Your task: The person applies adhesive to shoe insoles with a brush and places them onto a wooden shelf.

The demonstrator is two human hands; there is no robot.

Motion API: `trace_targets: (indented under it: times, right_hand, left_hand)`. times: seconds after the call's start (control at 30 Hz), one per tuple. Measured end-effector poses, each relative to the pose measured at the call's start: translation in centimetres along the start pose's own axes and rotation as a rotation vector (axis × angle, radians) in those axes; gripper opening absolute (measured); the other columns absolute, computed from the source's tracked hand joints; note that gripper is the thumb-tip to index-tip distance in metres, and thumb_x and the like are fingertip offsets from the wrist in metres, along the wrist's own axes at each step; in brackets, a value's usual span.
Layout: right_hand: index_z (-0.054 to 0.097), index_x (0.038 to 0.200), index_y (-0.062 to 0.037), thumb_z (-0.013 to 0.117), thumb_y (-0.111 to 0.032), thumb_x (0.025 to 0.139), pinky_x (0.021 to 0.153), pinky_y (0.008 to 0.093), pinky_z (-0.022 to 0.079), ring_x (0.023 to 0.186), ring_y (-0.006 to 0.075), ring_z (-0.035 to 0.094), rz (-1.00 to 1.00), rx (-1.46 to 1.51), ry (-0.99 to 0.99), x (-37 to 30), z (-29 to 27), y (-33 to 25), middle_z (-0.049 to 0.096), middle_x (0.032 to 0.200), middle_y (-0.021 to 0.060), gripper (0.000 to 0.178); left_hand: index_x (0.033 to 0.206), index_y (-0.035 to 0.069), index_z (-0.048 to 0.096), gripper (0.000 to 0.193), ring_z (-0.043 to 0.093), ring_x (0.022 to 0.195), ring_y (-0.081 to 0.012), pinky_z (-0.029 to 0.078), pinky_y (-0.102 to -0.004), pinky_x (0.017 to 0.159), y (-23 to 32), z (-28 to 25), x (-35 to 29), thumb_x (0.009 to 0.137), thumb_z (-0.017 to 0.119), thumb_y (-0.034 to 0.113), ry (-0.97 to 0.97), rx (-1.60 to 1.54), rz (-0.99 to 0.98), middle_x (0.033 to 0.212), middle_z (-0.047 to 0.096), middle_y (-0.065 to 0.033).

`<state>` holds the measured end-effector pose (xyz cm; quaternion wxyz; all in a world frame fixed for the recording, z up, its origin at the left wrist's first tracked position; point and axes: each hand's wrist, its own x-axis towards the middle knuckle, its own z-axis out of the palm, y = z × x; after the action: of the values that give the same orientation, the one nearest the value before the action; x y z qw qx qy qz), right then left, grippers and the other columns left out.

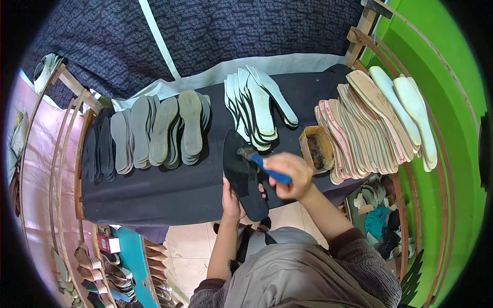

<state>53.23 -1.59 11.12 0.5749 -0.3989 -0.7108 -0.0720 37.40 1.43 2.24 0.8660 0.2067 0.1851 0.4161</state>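
A black shoe insole [255, 203] rests in my left hand [232, 201], tilted with its wider end away from me. My fingers wrap round its edges from below. My right hand [294, 175] grips a brush [277, 176] by its blue handle. The dark bristle end meets the upper face of the insole. Just right of that hand stands an open yellowish container [305, 154] with dark residue inside. Beyond the insole lies a fanned stack of white insoles [264, 110] with dark undersides.
Overlapping grey and dark insoles [167, 131] line the left of the black-covered table [154, 197]. Many pinkish-beige insoles [372, 136] fill its right side, topped by pale ones [417, 115]. Wooden rails [447, 205] flank both sides. A rack with shoe parts [115, 274] stands lower left.
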Motion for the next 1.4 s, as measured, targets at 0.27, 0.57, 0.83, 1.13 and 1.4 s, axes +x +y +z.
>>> trace_targets:
  times: [0.27, 0.57, 0.83, 1.13, 1.4]
  right_hand:
    - [0.062, 0.09, -0.0022, 0.06, 0.005, 0.056, 0.061, 0.0328, 0.052, 0.064, 0.0265, 0.063, 0.071, 0.048, 0.027, -3.0, 0.7, -1.8, 0.063, 0.076, 0.0106, 0.035]
    - [0.063, 0.089, -0.0022, 0.058, 0.006, 0.055, 0.065, 0.0322, 0.052, 0.072, 0.0281, 0.064, 0.05, -0.029, 0.062, 0.2, 1.3, 1.0, 0.065, 0.082, 0.0137, 0.035]
    - [0.064, 0.091, -0.0026, 0.071, -0.01, 0.059, 0.054, 0.0325, 0.05, 0.064, 0.0252, 0.062, -0.051, 0.024, -0.152, -5.3, 0.4, -3.5, 0.064, 0.085, 0.0118, 0.034]
    - [0.062, 0.089, -0.0016, 0.07, -0.007, 0.058, 0.057, 0.0336, 0.05, 0.065, 0.0261, 0.063, 0.01, 0.061, -0.098, -4.9, 0.3, -3.9, 0.064, 0.083, 0.0124, 0.032]
    - [0.06, 0.091, -0.0008, 0.067, -0.006, 0.061, 0.058, 0.0331, 0.05, 0.066, 0.0282, 0.061, 0.045, 0.027, -0.119, -5.4, 1.0, -3.6, 0.062, 0.082, 0.014, 0.031]
  left_hand:
    - [0.126, 0.002, 0.041, 0.075, 0.06, 0.079, -0.0276, 0.051, -0.0399, 0.071, 0.5, 0.3, -0.3, 0.089, 0.019, 0.063, 0.067, -0.05, 0.028, 0.09, 0.06, -0.0189]
    - [0.126, 0.002, 0.041, 0.072, 0.06, 0.079, -0.0279, 0.05, -0.0399, 0.072, 0.2, -0.3, 0.1, 0.09, 0.02, 0.06, -0.079, 0.019, -0.031, 0.091, 0.059, -0.0188]
    - [0.127, 0.002, 0.04, 0.07, 0.059, 0.085, -0.0274, 0.052, -0.0412, 0.071, 0.1, -0.6, 0.2, 0.091, 0.019, 0.058, -0.041, -0.025, 0.066, 0.111, 0.055, -0.0157]
    - [0.132, 0.005, 0.035, 0.065, 0.057, 0.097, -0.0272, 0.049, -0.0407, 0.081, -0.2, -1.3, 0.8, 0.092, 0.02, 0.053, -0.088, -0.071, 0.177, 0.127, 0.046, -0.0182]
    - [0.136, 0.004, 0.032, 0.058, 0.057, 0.099, -0.0242, 0.047, -0.0365, 0.085, -0.1, -1.6, 0.7, 0.096, 0.021, 0.045, 0.07, -0.049, 0.208, 0.131, 0.045, -0.0189]
